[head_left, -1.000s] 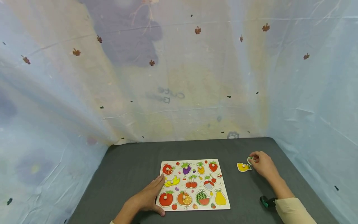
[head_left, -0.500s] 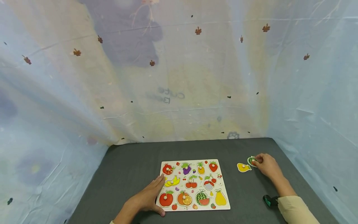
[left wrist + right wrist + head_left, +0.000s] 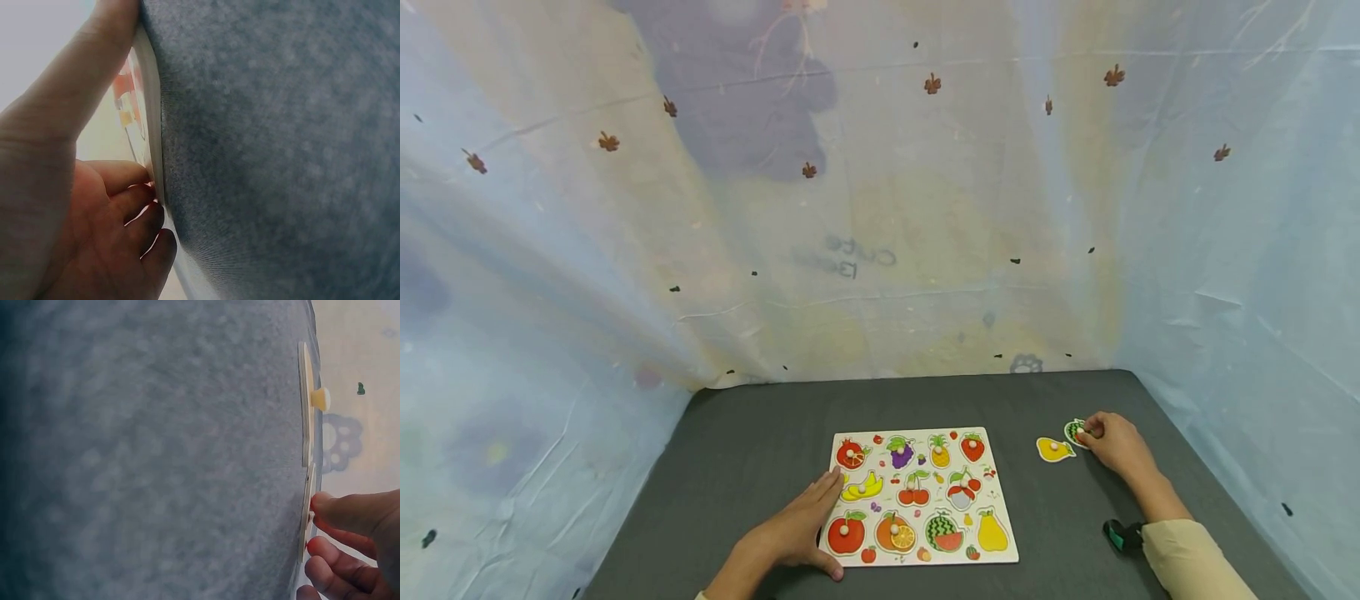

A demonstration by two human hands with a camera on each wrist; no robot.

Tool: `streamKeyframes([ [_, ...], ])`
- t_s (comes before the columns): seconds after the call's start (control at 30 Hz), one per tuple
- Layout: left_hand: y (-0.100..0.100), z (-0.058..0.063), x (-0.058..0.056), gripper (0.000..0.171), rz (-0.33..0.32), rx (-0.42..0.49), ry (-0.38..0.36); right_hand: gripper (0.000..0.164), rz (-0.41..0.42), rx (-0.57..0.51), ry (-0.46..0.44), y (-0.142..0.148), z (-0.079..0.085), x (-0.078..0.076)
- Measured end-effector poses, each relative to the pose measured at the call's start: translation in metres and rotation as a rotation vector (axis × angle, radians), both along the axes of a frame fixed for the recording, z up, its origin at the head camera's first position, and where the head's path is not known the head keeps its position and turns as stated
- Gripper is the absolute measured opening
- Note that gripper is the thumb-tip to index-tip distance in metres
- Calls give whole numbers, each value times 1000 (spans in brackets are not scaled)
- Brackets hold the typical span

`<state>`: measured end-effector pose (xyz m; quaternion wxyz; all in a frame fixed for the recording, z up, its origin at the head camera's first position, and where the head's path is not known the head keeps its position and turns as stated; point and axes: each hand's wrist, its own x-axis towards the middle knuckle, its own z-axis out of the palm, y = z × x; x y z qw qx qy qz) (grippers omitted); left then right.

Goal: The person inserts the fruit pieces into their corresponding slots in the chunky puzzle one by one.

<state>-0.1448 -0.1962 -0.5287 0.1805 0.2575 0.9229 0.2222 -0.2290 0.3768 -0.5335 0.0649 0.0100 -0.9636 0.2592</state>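
Note:
A white wooden fruit puzzle board (image 3: 928, 498) lies on the grey table in the head view. My left hand (image 3: 799, 521) rests along its left edge, fingers over the board and thumb at the near corner. In the left wrist view the fingers (image 3: 134, 206) lie against the board's rim. On the right, the thumb and finger of my right hand (image 3: 1117, 442) pinch the small knob of a watermelon puzzle piece (image 3: 1072, 430), partly covered by the fingers. It lies flat on the table, right beside a yellow pear puzzle piece (image 3: 1054, 450) with a knob.
Knobbed fruit pieces such as the apple (image 3: 846, 533) and grapes (image 3: 900, 452) sit in the board. The watermelon and pear pictures at its lower right show no knobs. A dark wrist device (image 3: 1122, 537) hangs by the right sleeve. A patterned curtain (image 3: 880, 208) surrounds the grey table (image 3: 760, 450).
My right hand has shifted slightly right and toward me, and the watermelon piece, earlier mostly hidden and tilted, now lies flat beside the pear. The left hand has stayed put.

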Motion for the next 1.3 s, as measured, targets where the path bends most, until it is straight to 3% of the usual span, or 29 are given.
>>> streamKeyframes([
  [0.53, 1, 1, 2, 139, 2, -18, 15, 21, -23, -22, -37, -6, -2, -9],
  [0.87, -1, -3, 1, 141, -8, -2, 30, 20, 16, -30, 21, -31, 1, -7],
  [1.3, -1, -4, 1, 142, 3, -8, 21, 17, 43, -20, 108, -74, 8, 8],
])
